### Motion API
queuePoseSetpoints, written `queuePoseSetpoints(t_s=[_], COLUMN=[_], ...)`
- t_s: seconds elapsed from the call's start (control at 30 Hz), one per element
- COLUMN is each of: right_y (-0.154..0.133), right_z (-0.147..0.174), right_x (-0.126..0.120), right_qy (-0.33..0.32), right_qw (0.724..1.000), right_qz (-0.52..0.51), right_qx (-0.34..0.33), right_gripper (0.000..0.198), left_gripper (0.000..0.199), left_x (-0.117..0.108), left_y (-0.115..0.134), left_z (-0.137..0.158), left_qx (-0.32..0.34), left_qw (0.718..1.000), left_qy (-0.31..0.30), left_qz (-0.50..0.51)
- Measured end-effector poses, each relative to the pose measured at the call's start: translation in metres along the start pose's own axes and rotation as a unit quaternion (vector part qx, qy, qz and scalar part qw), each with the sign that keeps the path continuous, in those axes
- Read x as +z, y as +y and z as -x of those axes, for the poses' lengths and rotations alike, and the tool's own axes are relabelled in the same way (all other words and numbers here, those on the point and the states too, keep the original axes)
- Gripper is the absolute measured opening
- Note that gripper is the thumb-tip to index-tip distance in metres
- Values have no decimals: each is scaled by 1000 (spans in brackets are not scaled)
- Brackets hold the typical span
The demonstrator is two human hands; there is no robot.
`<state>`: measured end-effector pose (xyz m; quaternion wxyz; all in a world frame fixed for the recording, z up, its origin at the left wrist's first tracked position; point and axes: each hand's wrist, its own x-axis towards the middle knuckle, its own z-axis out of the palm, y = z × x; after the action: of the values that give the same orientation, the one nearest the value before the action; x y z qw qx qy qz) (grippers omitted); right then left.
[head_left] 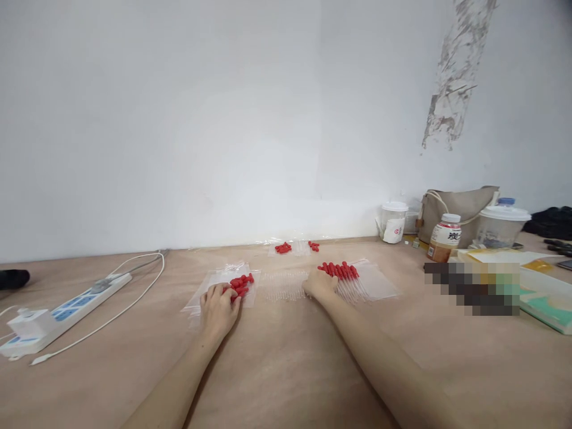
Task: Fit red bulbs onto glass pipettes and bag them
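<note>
My left hand [218,307] rests at the edge of a small pile of red rubber bulbs [241,281], its fingers bent and pinched at the near bulbs. Clear plastic bags [200,296] lie under the pile. My right hand [320,285] is closed at the right end of a row of thin clear tubes [282,286]; its fingertips are hidden, so what it grips does not show. Just right of it lies a row of droppers [346,275], red bulbs on clear tubes pointing toward me, partly over another clear bag [379,281].
More red bulbs [283,248] lie in clear plastic near the wall. A white power strip [74,314] with a cable [142,293] is on the left. To the right stand a lidded tub [394,223], a bottle [444,238], a grey bag [467,208] and another tub [499,228].
</note>
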<state>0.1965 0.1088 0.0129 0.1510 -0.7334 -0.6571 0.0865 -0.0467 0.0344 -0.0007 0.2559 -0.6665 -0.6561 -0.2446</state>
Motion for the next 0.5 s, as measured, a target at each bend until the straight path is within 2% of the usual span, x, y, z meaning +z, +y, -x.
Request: queuePoseSetpoints(t_s=[0.13,0.27,0.4,0.5], right_y=[-1,0,13,34], right_z=[-3,2,17,36], right_x=[0,-2,-11,-17], right_qy=[-19,1,42,56], right_qw=[1000,1000,994,982], right_qz=[-8,-15,-28,-51], right_qx=[4,-22,-95,-173], right_gripper=[28,26,26,22], left_gripper=[13,13,12,21], left_x=[-2,1,7,7], left_y=[3,7,11,19], left_z=[-1,1,3,6], left_qx=[31,48,39,65], left_qw=[999,996,991,982], left_qy=[-23,-28,-42,-18], left_qz=[20,65,118,179])
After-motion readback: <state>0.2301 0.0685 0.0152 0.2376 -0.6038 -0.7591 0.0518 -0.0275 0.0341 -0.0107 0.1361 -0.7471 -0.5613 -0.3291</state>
